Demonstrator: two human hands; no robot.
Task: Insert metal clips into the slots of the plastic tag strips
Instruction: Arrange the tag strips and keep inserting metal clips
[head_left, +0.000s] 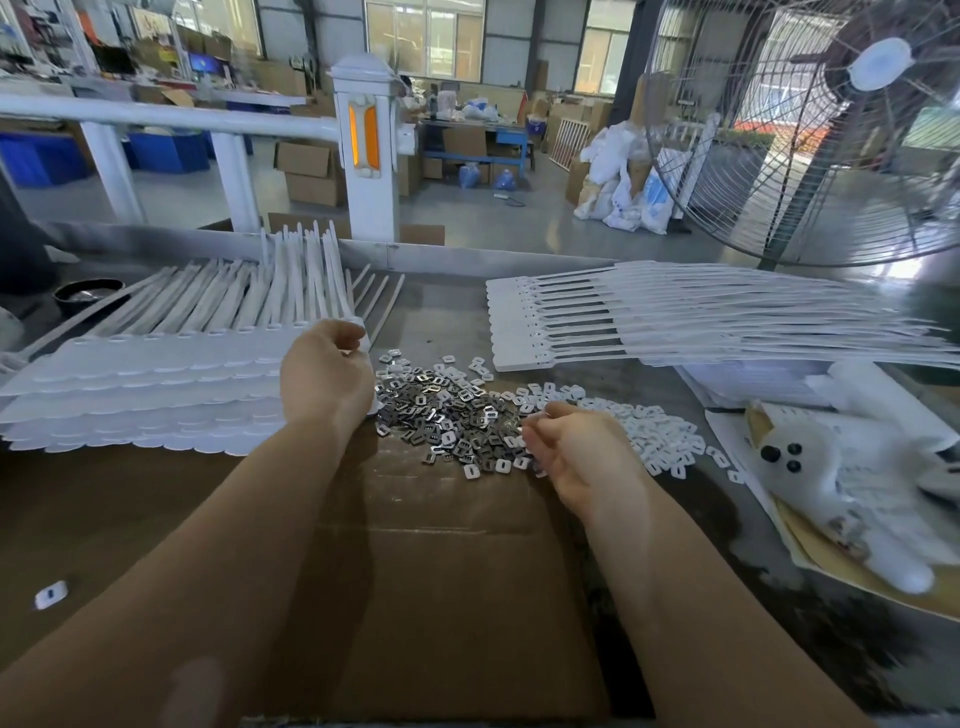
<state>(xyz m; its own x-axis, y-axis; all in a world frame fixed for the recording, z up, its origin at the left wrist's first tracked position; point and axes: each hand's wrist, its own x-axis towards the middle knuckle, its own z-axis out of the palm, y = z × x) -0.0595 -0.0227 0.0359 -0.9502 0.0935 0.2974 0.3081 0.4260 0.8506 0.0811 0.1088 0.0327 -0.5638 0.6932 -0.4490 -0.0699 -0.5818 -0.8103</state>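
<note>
A heap of small metal clips (447, 410) lies in the middle of the table, with white plastic caps (649, 431) spread to its right. A stack of white tag strips (156, 384) lies on the left, tails pointing away. My left hand (324, 369) rests on the right end of that stack, fingers curled at the edge of the top strip. My right hand (576, 447) hovers at the right side of the clip heap, fingertips pinched together; whether a clip sits between them is hidden. A second batch of tag strips (675, 317) lies at the far right.
Brown cardboard (441, 571) covers the near table. A white stuffed toy (852, 467) lies at the right on papers. One loose cap (51, 594) sits at the near left. A black bowl (88, 293) stands far left. A large fan (831, 130) stands behind right.
</note>
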